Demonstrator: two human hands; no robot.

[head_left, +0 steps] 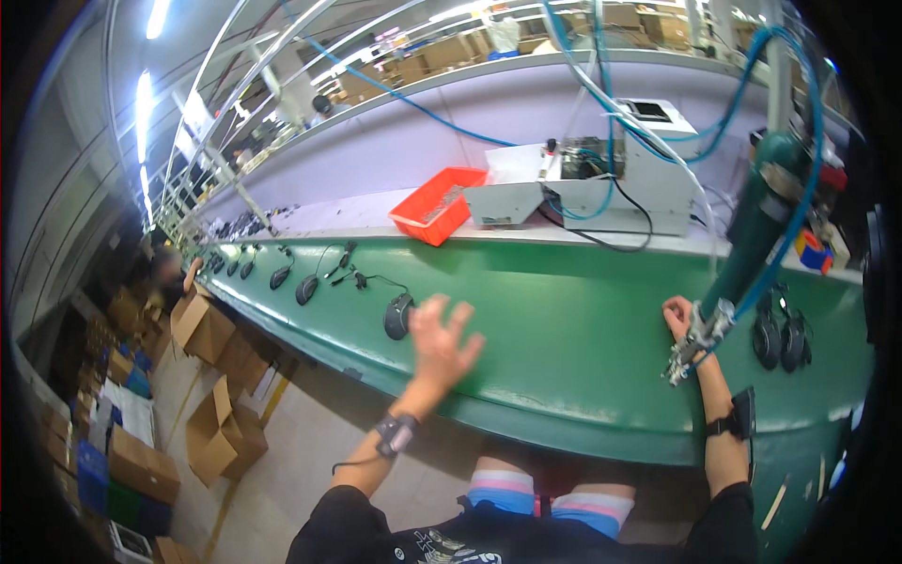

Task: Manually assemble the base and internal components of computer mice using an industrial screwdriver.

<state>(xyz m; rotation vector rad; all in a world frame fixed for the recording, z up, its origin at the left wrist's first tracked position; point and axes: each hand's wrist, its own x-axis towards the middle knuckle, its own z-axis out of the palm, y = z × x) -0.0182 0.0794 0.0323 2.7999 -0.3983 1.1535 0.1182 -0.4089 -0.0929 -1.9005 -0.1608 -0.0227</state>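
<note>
My left hand (443, 340) is over the green belt surface (554, 348), its fingers spread and nothing in them. Just left of its fingertips lies a black computer mouse (397, 318) with its cable running up and away. Further right, my right hand (678, 315) has its fingers curled in, low over the belt. A hanging green cylindrical tool (766, 211) with a metal tip (697, 343) crosses in front of my right wrist and hides part of it. What the curled fingers hold, if anything, cannot be seen. Two black mice (780, 340) lie together right of that wrist.
More corded mice (306, 289) line the belt toward the far left, where another person's hand (194, 273) shows. An orange-red bin (432, 207) of small parts stands beside a white machine (601, 193) on the back ledge. Blue hoses (742, 85) hang above. Cardboard boxes (225, 432) stand on the floor.
</note>
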